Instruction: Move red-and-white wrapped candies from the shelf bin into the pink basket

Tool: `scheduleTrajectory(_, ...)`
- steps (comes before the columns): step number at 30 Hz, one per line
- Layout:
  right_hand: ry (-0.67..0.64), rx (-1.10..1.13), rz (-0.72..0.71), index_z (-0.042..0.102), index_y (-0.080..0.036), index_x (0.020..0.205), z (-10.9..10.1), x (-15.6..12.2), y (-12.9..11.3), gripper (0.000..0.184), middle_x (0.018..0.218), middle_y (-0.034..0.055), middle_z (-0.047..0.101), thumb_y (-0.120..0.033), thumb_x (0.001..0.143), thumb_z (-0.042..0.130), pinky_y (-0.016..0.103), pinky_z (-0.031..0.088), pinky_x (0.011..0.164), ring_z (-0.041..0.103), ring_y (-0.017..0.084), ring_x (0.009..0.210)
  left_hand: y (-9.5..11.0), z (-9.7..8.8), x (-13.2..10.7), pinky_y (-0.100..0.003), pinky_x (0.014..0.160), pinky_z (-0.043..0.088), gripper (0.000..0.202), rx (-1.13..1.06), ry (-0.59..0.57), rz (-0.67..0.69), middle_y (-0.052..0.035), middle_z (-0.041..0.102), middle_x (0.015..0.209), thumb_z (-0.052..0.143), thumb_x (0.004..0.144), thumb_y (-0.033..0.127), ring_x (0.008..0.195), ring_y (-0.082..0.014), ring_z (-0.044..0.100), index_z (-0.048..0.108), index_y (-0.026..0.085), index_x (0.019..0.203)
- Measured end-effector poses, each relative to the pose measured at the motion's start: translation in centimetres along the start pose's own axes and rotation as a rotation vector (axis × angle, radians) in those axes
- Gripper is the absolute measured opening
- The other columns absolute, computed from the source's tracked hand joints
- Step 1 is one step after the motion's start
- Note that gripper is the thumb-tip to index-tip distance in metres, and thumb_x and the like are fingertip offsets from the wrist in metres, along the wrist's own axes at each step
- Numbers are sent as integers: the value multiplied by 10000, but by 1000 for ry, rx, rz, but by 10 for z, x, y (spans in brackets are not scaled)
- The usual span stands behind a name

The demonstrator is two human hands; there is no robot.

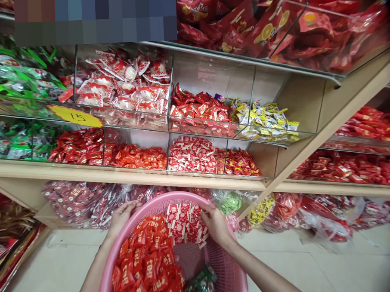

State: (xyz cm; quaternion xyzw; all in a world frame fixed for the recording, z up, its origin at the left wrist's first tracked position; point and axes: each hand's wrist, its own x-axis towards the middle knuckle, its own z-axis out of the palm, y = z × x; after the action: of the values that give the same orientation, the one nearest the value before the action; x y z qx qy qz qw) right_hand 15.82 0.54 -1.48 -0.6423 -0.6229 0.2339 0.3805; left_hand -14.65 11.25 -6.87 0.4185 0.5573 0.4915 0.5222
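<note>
A round pink plastic basket [107, 257] with perforated sides is below me. Heaped along its left side are orange-red wrapped candies [148, 260]. Red-and-white wrapped candies [185, 221] lie at the far side, and dark green wrapped ones [202, 283] at the near right. My left hand [124, 216] is closed at the basket's far left rim, fingers bent over it. Inside the far right rim, my right hand [216, 224] has its fingers curled together beside the red-and-white candies; whether something is pinched there is hidden.
Ahead stands a wooden shelf [144, 177] with clear-fronted bins of wrapped candy. A yellow tag [75, 116] reading 15 hangs on it. Plastic bags of candy [71, 203] lie beneath, on both sides. A slanting wooden divider [298, 145] rises at right above the tiled floor [284, 262].
</note>
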Motion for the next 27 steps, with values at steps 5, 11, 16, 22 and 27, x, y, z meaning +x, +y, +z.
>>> scheduleTrajectory(5, -67, -264, -71, 601, -156, 740, -5, -2, -6, 208, 687, 20, 614, -80, 746, 407, 216, 379, 585, 536, 126, 613, 7, 3, -5, -321, 796, 503, 335, 56, 7, 3, -83, 740, 815, 672, 587, 442, 831, -222, 676, 690, 168, 778)
scheduleTrajectory(11, -176, -610, -11, 558, -153, 723, -5, 2, -7, 156, 750, 61, 629, -112, 805, 433, 218, 358, 590, 571, 139, 673, 15, 5, -10, -333, 833, 485, 360, 66, -4, 22, -88, 738, 822, 672, 582, 456, 842, -227, 671, 689, 158, 783)
scheduleTrajectory(16, -261, -790, -3, 578, -148, 856, -2, 8, -15, 160, 856, 103, 649, -164, 856, 420, 255, 400, 647, 605, 192, 786, 13, 4, -10, -332, 804, 502, 360, 38, -2, 15, -86, 738, 821, 678, 586, 449, 822, -223, 678, 678, 160, 800)
scheduleTrajectory(22, -292, -822, 5, 589, -140, 870, 0, 11, -21, 184, 842, 128, 652, -173, 871, 407, 280, 416, 649, 614, 216, 782, 9, 5, -8, -330, 791, 511, 301, -27, 13, -36, -79, 740, 808, 692, 593, 386, 800, -214, 684, 673, 164, 795)
scheduleTrajectory(27, -211, -723, -24, 594, -166, 866, -16, 21, -29, 175, 833, 91, 651, -298, 856, 481, 239, 390, 586, 612, 185, 741, 6, 4, -5, -322, 825, 497, 298, -13, 11, -42, -72, 741, 813, 684, 610, 390, 827, -212, 680, 684, 169, 811)
